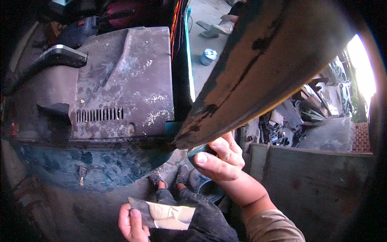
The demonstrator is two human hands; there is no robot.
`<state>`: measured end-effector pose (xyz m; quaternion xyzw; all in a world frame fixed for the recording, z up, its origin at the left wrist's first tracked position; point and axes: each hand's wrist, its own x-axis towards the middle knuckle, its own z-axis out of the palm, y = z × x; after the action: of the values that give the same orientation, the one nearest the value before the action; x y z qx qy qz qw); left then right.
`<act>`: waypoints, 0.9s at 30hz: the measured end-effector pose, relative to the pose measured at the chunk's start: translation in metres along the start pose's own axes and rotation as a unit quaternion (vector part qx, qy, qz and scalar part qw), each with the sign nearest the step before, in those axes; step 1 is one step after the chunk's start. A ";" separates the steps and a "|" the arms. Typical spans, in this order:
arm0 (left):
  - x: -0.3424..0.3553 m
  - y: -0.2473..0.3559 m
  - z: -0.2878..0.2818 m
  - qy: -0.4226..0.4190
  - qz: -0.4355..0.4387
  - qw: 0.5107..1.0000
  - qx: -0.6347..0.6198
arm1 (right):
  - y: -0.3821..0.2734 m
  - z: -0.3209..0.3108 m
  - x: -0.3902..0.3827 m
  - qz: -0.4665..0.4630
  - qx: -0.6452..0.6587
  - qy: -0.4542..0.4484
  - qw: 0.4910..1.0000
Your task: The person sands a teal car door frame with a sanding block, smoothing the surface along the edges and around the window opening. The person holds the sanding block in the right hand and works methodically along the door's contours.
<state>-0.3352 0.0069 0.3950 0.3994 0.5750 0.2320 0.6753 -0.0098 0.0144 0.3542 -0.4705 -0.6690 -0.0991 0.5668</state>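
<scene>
Low in front of me, my left hand pinches one end of a flat metal plate. Cream-coloured putty is smeared over most of the plate. Farther up and right, my right hand is closed, thumb and fingers gripping a small dark blue-green piece, probably a spreader. That piece is at the pointed lower end of a large curved body panel; whether it touches the panel, I cannot tell. Bare brownish patches and dark streaks cover the panel.
At left is a worn purple-brown trim panel with vent slots, above a blue-green vehicle edge with a latch. A blue can and another person's shoe are beyond. Scrap lies behind a low wall. A bucket stands near my feet.
</scene>
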 end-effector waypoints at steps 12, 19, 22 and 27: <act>-0.010 -0.001 0.001 0.048 0.113 0.992 -0.002 | 0.011 0.048 -0.084 0.021 -0.125 0.061 0.990; -0.020 -0.011 0.017 0.045 0.084 0.995 0.038 | 0.015 0.051 -0.111 0.067 -0.089 0.025 0.993; -0.027 -0.011 0.025 0.030 0.094 0.993 0.061 | 0.015 0.032 -0.104 0.070 -0.078 -0.017 0.994; -0.046 0.013 0.041 -0.031 0.121 0.992 0.032 | -0.004 0.000 -0.119 0.181 -0.082 -0.010 0.980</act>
<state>-0.3049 -0.0324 0.4338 0.4944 0.5087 0.2811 0.6463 -0.0229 -0.0497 0.2549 -0.6295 -0.5682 -0.0444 0.5282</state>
